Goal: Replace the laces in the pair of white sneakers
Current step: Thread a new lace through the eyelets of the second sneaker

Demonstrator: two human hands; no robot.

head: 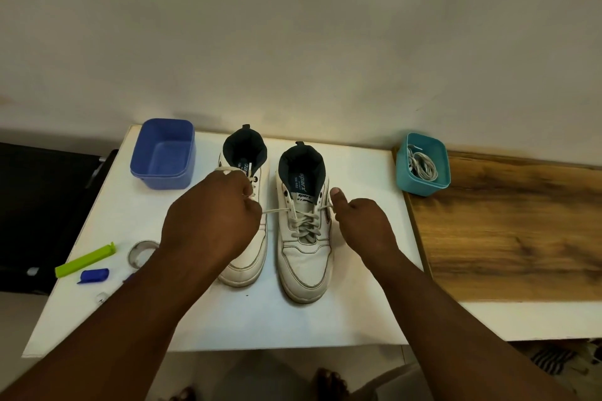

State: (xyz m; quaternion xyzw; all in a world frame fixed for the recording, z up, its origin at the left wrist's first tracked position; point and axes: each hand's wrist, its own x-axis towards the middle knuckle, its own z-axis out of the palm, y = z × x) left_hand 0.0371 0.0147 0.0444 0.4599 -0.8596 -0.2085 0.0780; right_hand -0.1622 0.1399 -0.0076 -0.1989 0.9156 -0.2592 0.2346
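Meanwhile, the right-hand sneaker [304, 238] stands on the white table [228, 319], toe toward the person, its lace [304, 221] crossed through the lower eyelets. The left hand [211, 218] has its fingers curled tight on one lace end, drawn taut across the other sneaker [249, 247]; the right hand [361, 225] pinches the opposite end beside the shoe, thumb up. To do this step well, both ends should probably be pulled evenly and kept flat, so neither side runs short. A blue tub [163, 156] sits beyond the shoes, and a teal tub [423, 169] holding coiled laces [422, 166] stands well to the right.
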